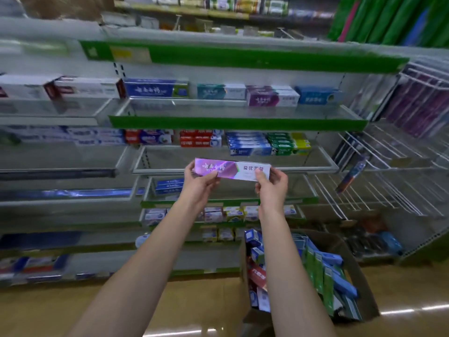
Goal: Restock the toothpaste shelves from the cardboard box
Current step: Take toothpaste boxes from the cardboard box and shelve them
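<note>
Just one view here, a head-worn wide-angle cam looking forward and slightly down at the toothpaste shelves, pretty close up. Both forearms reach out from the bottom edge into the middle of the frame. The cardboard box sits low right on the floor. Edges bend from the lens, and the far left is blurry.

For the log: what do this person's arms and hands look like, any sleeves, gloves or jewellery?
Both forearms are bare right to the bottom edge of the frame: no sleeves show. The left hand and right hand wear no gloves. No watch, bracelet or ring is visible on either wrist or on the fingers that show. No tattoos or markings can be seen.
</note>
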`<state>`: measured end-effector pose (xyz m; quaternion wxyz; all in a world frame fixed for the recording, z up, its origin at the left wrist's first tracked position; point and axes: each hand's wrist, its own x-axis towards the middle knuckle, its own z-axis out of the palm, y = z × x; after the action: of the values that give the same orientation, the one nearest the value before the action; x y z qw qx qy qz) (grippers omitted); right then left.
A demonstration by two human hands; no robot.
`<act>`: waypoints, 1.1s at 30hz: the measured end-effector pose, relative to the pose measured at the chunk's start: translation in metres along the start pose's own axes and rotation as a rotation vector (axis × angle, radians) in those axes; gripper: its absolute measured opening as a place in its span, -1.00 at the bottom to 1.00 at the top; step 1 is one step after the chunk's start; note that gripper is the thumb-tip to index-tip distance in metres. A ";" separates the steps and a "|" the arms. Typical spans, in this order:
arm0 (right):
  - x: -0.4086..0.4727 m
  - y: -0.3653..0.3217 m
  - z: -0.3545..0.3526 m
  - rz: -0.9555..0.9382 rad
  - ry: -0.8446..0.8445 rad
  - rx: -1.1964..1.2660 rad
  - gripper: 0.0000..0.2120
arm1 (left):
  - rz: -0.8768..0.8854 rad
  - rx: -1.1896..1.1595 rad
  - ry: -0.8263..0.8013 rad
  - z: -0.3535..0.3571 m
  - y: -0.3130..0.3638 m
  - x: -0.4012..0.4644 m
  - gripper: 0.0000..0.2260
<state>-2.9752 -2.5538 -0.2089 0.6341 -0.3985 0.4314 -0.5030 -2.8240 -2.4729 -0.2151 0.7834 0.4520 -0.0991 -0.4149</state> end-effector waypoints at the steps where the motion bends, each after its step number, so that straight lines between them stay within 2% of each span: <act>1: -0.009 0.002 0.014 -0.016 -0.015 -0.014 -0.65 | 0.033 0.032 -0.001 -0.011 0.011 0.000 -0.41; 9: -0.025 -0.008 0.066 -0.044 -0.039 -0.045 -0.74 | 0.165 0.388 0.062 -0.033 0.066 -0.001 -0.57; 14: -0.014 -0.019 0.083 -0.106 -0.055 -0.062 -0.71 | 0.237 0.449 0.041 -0.025 0.089 0.004 -0.69; 19: 0.018 -0.030 0.091 -0.173 -0.011 -0.119 -0.62 | 0.283 0.475 -0.003 0.003 0.093 0.027 -0.62; 23: 0.053 -0.045 0.099 -0.194 0.037 -0.137 -0.53 | 0.301 0.617 -0.025 0.028 0.099 0.057 -0.55; 26: 0.081 -0.056 0.107 -0.225 0.045 -0.170 -0.56 | 0.350 0.733 -0.020 0.045 0.105 0.078 -0.54; 33: 0.144 -0.083 0.118 -0.258 0.078 -0.130 -0.66 | 0.488 0.957 0.033 0.091 0.116 0.129 -0.83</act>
<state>-2.8701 -2.7011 -0.1157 0.5200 -0.4710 0.4324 -0.5664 -2.7251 -2.5965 -0.1003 0.5650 0.7289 -0.3667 -0.1221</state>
